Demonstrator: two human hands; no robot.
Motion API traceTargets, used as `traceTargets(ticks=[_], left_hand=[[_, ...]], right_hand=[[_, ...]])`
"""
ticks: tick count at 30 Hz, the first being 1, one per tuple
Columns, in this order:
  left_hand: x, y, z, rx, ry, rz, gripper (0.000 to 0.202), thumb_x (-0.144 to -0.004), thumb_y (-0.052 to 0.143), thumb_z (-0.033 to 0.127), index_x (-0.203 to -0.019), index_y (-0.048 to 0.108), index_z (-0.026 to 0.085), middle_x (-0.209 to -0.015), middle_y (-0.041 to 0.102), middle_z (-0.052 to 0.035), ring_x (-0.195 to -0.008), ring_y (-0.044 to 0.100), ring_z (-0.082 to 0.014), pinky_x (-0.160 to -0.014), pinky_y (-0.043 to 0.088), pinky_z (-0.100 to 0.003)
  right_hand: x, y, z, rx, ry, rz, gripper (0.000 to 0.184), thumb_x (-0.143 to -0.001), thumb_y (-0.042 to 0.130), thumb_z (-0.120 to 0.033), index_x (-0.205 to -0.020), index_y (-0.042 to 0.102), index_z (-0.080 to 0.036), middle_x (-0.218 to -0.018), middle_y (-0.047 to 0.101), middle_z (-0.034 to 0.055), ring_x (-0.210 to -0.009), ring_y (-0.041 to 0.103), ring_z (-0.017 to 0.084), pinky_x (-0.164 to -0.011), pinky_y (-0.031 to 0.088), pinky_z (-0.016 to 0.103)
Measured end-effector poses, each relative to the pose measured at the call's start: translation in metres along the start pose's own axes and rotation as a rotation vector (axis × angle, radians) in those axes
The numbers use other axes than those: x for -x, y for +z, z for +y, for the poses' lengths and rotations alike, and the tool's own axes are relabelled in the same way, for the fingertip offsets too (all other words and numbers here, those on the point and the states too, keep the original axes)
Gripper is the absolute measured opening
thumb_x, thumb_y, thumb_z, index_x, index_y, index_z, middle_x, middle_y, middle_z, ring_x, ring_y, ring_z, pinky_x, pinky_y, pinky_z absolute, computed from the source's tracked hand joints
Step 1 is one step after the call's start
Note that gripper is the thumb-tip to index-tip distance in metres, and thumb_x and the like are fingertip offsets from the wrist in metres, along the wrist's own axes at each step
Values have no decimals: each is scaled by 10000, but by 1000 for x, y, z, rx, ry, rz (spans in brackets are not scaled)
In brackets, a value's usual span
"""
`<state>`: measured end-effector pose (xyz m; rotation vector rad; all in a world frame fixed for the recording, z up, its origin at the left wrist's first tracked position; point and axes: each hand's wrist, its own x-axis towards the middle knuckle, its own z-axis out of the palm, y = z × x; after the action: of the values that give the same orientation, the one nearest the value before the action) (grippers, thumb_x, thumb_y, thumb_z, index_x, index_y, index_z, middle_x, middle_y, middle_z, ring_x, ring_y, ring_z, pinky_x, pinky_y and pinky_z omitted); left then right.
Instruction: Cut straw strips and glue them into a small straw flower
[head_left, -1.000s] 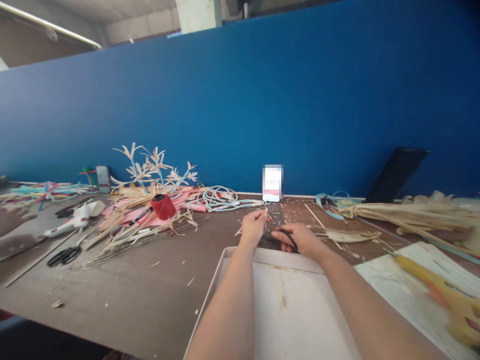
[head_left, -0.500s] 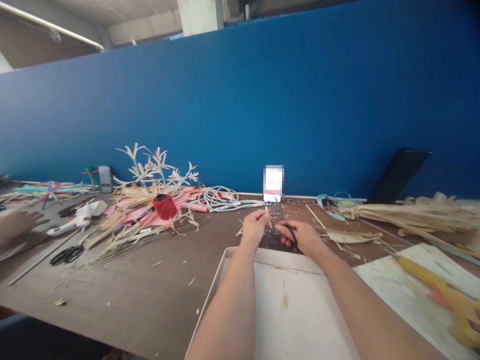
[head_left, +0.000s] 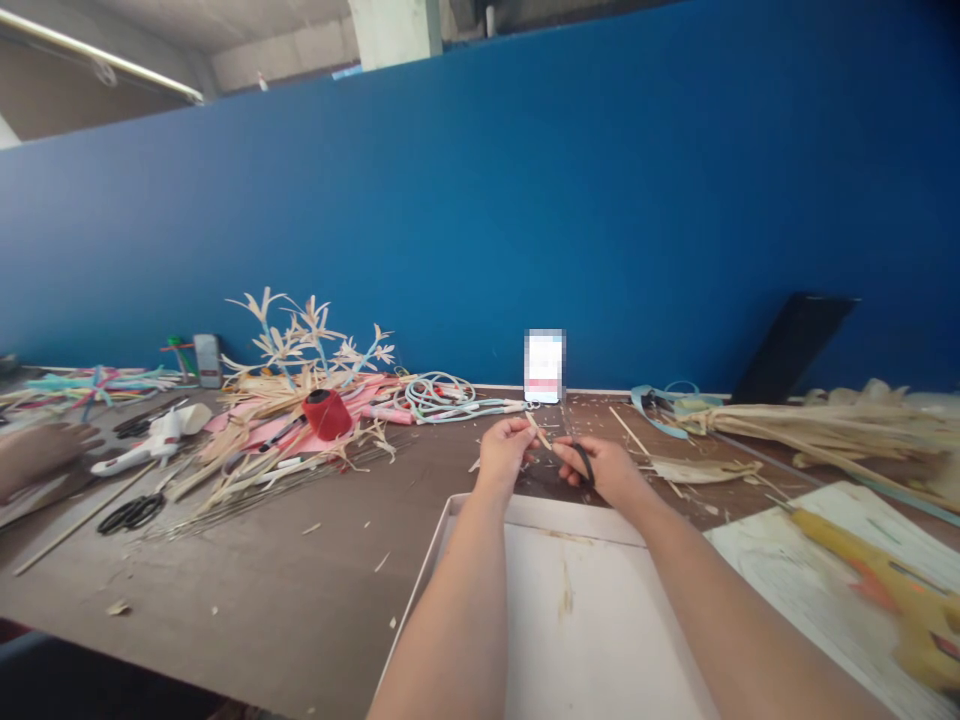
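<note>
My left hand [head_left: 507,450] pinches a narrow, pale strip of dried husk [head_left: 539,432] above the far edge of a shallow white box lid [head_left: 577,640]. Close beside it on the right, my right hand [head_left: 596,465] is closed on black-handled scissors [head_left: 583,464]. One dark handle loop shows at the fingers; the blades are mostly hidden, near the strip's lower end. Whether the blades touch the strip I cannot tell. Both forearms reach over the lid.
A phone [head_left: 544,366] leans against the blue partition [head_left: 480,220]. Left lie red thread [head_left: 328,414], husk flowers [head_left: 281,345], a white glue gun [head_left: 154,440] and other scissors [head_left: 131,512]. Another person's hand [head_left: 45,455] is far left. Right are a yellow glue gun [head_left: 877,570] and husk bundle [head_left: 810,425].
The strip in my left hand has tilted from nearly upright to slanting down toward my right hand. The view has shifted very slightly.
</note>
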<state>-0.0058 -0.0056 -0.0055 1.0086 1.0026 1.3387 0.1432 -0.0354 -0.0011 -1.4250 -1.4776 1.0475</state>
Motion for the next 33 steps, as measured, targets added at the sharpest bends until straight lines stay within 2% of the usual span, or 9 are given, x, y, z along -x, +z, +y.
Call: traceTargets(ticks=[3,8,10,15,23,33], left_hand=[[1,-1,1,15,-8,13,229,-631,653,283,-793,632,122,-756,652,-67,-603,557,-96,-471,390,-163],[-3,-3,-2,69,22,52,289,-619,667,352,-805,641,132,-744,634,-44,-627,556,-93,-498,394,-161],[-4,-4,-3,73,25,60,306,-616,669,363,-814,641,131,-738,629,-44,-628,554,-95,-495,392,-161],[-4,-3,-2,82,28,65,305,-603,681,367,-786,638,127,-717,614,-39,-618,543,-91,-497,397,-166],[0,-1,2,109,-45,1,297,-558,714,349,-722,626,117,-625,575,-19,-549,512,-76,-461,369,-164],[2,-1,3,119,-66,-41,262,-577,709,330,-694,611,118,-638,582,-24,-534,503,-67,-450,379,-162]], right_hand=[[2,1,-1,-19,4,-74,467,-695,603,-511,-996,617,-155,-613,636,32,-511,551,118,-449,396,211],[6,2,-3,-28,-16,-269,468,-704,603,-491,-1001,618,-130,-607,627,27,-511,544,110,-483,404,216],[7,1,-3,-25,-12,-298,489,-712,592,-497,-1031,610,-127,-620,628,30,-513,542,110,-480,394,214],[8,0,-3,-23,-20,-316,484,-715,591,-487,-1035,615,-124,-622,631,37,-525,541,113,-490,392,215],[6,2,-3,-1,-34,-314,453,-716,593,-479,-1003,629,-131,-571,614,17,-486,506,101,-476,371,208],[4,3,-2,78,-80,-293,452,-713,586,-496,-983,650,-139,-541,606,16,-454,506,105,-466,395,215]])
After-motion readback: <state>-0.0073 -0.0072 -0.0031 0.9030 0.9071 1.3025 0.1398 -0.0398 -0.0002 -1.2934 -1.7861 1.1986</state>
